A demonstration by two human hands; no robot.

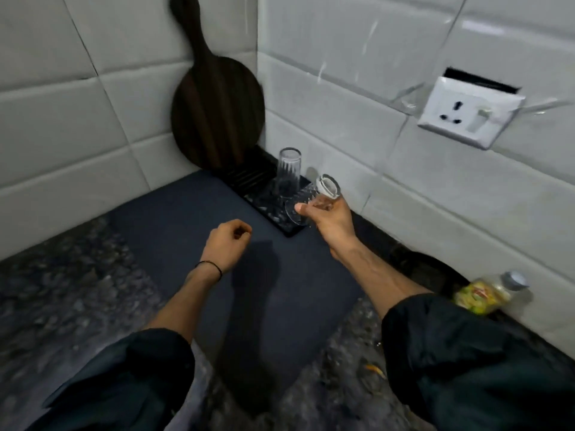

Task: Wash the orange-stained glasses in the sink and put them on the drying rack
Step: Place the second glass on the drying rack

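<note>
My right hand (330,216) grips a clear ribbed glass (312,197), tilted with its mouth down and left, just above the near end of the black drying rack (273,209). A second clear glass (288,169) stands upside down on the rack near the wall. My left hand (228,241) hovers over the dark mat (217,275), its fingers curled closed and nothing in it. The sink is out of view.
A round dark wooden cutting board (217,113) leans in the tiled corner behind the rack. A wall socket (466,115) sits on the right wall. A plastic bottle (488,292) lies at the right by the wall. Speckled granite counter (62,290) surrounds the mat.
</note>
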